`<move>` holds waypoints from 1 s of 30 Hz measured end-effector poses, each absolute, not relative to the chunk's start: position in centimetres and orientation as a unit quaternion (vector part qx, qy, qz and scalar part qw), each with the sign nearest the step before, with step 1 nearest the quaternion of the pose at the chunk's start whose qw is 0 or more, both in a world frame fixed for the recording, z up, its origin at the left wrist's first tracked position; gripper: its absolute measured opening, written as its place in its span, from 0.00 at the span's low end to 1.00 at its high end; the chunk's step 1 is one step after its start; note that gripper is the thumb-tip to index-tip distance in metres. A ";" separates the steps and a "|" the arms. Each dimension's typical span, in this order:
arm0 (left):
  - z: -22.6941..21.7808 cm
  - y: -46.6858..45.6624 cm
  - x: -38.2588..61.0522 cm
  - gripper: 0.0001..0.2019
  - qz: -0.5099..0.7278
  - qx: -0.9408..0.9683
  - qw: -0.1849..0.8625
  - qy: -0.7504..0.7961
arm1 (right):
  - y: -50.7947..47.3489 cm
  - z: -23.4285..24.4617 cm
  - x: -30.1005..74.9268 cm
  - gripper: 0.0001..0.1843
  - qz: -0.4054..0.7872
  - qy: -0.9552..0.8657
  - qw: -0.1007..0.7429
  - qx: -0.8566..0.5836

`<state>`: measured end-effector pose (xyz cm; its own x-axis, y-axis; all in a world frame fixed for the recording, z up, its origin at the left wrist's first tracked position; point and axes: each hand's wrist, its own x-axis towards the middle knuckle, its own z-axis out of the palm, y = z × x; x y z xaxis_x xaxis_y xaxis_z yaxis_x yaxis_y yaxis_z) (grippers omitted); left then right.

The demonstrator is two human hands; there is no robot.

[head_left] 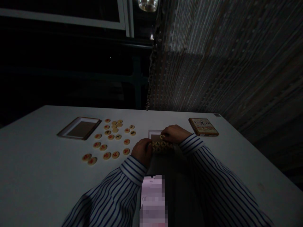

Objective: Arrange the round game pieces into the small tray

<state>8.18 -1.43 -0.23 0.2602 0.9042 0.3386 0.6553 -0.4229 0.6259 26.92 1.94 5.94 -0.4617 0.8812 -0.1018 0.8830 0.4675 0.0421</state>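
Note:
In the middle of the table lies a small open box (pixel 155 131) with rows of round Chinese chess pieces (pixel 158 144) at its near end. My right hand (pixel 176 134) is over the box's right side, its fingers pinching one chess piece (pixel 162 137) above the bare part of the floor. At the box's left edge, my left hand (pixel 142 151) has its fingers bent by the end of the row; whether a piece is between them is hidden. Loose chess pieces (pixel 107 155), marked in red or black, are scattered left of my left hand, some of them blank side up.
An open box lid (pixel 81 128) lies at the table's far left. A closed box with a printed cover (pixel 204 127) rests at the far right. A lit phone (pixel 152 201) is at the near edge, below my hands. Behind the white table (pixel 59 176) hangs a string curtain (pixel 189 63).

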 end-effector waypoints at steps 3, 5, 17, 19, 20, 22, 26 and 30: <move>0.0 -1.5 8.2 0.11 0.333 0.776 0.179 0.505 | 2.0 5.9 26.9 0.16 -0.014 0.851 0.068 0.520; 0.1 -1.5 8.2 0.11 0.330 0.777 0.176 0.507 | 2.0 5.9 26.9 0.16 -0.016 0.849 0.076 0.523; 0.0 -1.5 8.1 0.11 0.332 0.775 0.173 0.509 | 2.1 5.9 27.0 0.16 -0.026 0.852 0.073 0.518; -0.1 -1.4 8.1 0.11 0.335 0.775 0.171 0.507 | 2.1 5.8 27.0 0.16 -0.025 0.851 0.074 0.520; -0.1 -1.4 8.1 0.10 0.337 0.776 0.170 0.506 | 2.1 5.8 27.0 0.16 -0.024 0.850 0.075 0.520; -0.2 -1.3 8.1 0.10 0.337 0.778 0.169 0.502 | 2.1 5.8 27.0 0.15 -0.024 0.852 0.072 0.519; -0.4 -1.2 8.1 0.11 0.335 0.780 0.165 0.502 | 2.0 6.0 27.0 0.15 -0.025 0.857 0.064 0.510; -0.5 -1.2 8.1 0.11 0.336 0.783 0.161 0.498 | 2.0 6.0 27.0 0.16 -0.018 0.860 0.070 0.505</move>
<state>8.08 -1.15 -0.51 0.2767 0.8887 0.3656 0.6714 -0.4510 0.5880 26.99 2.04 6.04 -0.4796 0.8664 -0.1389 0.8715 0.4888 0.0400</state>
